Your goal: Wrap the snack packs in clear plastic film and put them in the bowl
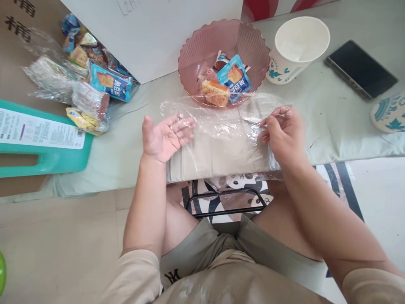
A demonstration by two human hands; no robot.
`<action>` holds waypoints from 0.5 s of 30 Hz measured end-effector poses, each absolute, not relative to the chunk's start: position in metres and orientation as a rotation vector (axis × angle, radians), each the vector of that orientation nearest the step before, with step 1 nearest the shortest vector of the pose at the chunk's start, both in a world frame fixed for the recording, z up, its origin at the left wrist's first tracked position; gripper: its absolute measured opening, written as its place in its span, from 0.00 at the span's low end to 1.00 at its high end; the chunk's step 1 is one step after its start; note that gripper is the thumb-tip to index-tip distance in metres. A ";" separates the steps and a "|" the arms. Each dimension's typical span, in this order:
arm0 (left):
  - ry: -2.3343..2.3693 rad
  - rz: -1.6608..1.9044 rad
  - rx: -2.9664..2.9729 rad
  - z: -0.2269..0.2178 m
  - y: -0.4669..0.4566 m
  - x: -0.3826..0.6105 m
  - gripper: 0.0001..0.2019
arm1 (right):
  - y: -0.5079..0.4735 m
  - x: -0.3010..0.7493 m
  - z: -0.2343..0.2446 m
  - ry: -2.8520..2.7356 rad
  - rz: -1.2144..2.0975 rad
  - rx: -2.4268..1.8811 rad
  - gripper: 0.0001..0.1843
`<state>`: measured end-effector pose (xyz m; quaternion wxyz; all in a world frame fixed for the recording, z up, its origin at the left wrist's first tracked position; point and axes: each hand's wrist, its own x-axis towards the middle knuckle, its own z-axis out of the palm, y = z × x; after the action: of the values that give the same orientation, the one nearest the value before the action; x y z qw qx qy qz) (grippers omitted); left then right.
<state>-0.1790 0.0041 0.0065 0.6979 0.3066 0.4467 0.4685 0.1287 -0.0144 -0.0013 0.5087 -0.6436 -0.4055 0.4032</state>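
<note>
A clear plastic bag (pixel 221 135) lies flat on the table's front edge, right below a pink ribbed bowl (pixel 202 55). My left hand (pixel 164 137) rests palm up at the bag's left end, fingers spread and touching the plastic. My right hand (pixel 283 133) is at the bag's right end, thumb and fingers pinched on the film. In the bowl lie several wrapped snacks: a blue packet (pixel 234 79), an orange cake-like piece (pixel 215 93) and a red-and-white packet behind them.
A pile of wrapped snacks in clear bags (pixel 85 80) lies at the far left, above a teal jug (pixel 41 143). A paper cup (pixel 299 48), a dark phone (pixel 360 69) and a second cup's rim (pixel 389 114) stand right. A white board (pixel 152 33) rises behind.
</note>
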 end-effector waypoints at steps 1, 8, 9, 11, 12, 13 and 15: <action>0.971 0.973 0.699 0.006 0.000 -0.179 0.38 | -0.014 0.129 -0.002 -0.993 0.926 -1.552 0.09; 0.961 0.668 0.768 0.008 -0.017 -0.170 0.26 | -0.017 0.125 -0.004 -1.182 0.721 -1.585 0.07; 1.002 0.664 0.773 0.009 -0.017 -0.168 0.23 | -0.018 0.124 -0.005 -1.204 0.695 -1.576 0.07; 1.103 0.682 0.801 0.010 -0.016 -0.164 0.17 | -0.018 0.124 -0.007 -1.217 0.650 -1.538 0.07; 1.160 0.698 0.828 0.009 -0.016 -0.162 0.14 | -0.018 0.124 -0.008 -1.210 0.632 -1.516 0.06; 1.217 0.717 0.863 0.009 -0.015 -0.161 0.12 | -0.017 0.124 -0.009 -1.197 0.611 -1.492 0.06; 1.321 0.775 0.934 0.006 -0.014 -0.160 0.09 | -0.015 0.124 -0.011 -1.169 0.563 -1.449 0.09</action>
<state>-0.1598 -0.0142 0.0062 0.6238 0.4070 0.5755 0.3376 0.1245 -0.0153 -0.0110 0.5634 -0.6154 -0.4965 0.2394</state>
